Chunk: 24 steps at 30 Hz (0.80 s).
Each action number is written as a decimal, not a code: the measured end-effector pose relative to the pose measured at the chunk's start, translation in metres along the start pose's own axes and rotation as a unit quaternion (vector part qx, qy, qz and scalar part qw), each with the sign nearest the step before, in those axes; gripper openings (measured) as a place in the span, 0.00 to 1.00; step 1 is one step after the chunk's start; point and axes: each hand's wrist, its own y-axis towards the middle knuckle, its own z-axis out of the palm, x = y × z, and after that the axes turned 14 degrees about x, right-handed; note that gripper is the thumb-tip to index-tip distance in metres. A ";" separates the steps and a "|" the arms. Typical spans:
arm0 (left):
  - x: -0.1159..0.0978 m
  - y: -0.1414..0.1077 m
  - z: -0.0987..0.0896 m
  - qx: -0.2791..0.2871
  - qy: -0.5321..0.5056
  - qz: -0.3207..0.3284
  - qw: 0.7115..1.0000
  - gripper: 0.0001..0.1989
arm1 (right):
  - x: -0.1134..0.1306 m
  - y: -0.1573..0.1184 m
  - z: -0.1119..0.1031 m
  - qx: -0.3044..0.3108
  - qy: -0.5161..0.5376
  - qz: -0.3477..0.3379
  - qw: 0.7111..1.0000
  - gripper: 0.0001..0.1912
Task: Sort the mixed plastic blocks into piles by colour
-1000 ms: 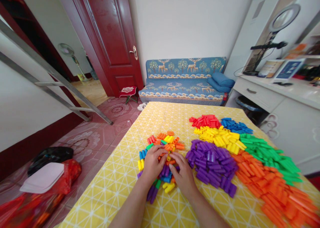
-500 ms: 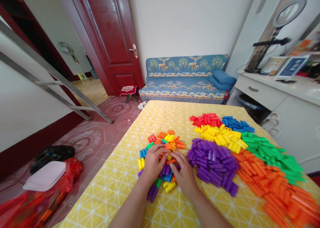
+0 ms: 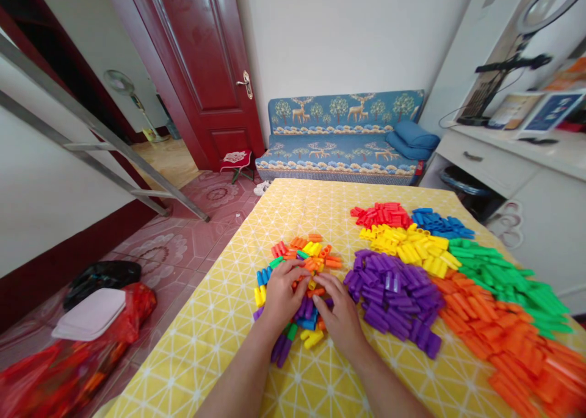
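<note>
A mixed pile of small plastic tubes, cap-like and in several colours, lies on the table before me. My left hand (image 3: 284,293) rests over its middle, the fingers bent and the thumb close to the index finger; what they pinch is hidden. From the other side my right hand (image 3: 341,311) reaches in, its thumb apart from the bent fingers. Its fingertips are by a yellow tube (image 3: 312,283), between the two hands. Just below that sits an orange tube (image 3: 315,292). Purple tubes (image 3: 281,348) and yellow tubes (image 3: 313,338) show at the pile's near edge.
Sorted heaps cover the table's right side: purple tubes (image 3: 394,293), yellow tubes (image 3: 412,247), red tubes (image 3: 381,215), blue tubes (image 3: 442,224), green tubes (image 3: 508,277) and orange tubes (image 3: 499,332). Beyond the yellow patterned tablecloth (image 3: 220,320) stands a blue sofa (image 3: 341,149).
The camera view has shifted slightly, so the table heaps sit a little further right. Both hands stay at the same spot in the mixed pile, with hardly any finger movement.
</note>
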 end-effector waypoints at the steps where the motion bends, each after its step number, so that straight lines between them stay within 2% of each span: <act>1: 0.000 0.000 0.000 0.000 0.000 -0.001 1.000 0.07 | 0.000 0.000 0.000 0.001 0.002 0.001 1.000 0.17; 17: -0.002 0.000 0.000 0.009 -0.001 0.005 1.000 0.08 | -0.001 0.001 -0.001 -0.006 0.018 0.004 1.000 0.18; 24: -0.006 -0.002 -0.001 0.022 -0.073 0.030 0.997 0.11 | -0.002 0.001 0.002 0.000 0.001 0.019 1.000 0.18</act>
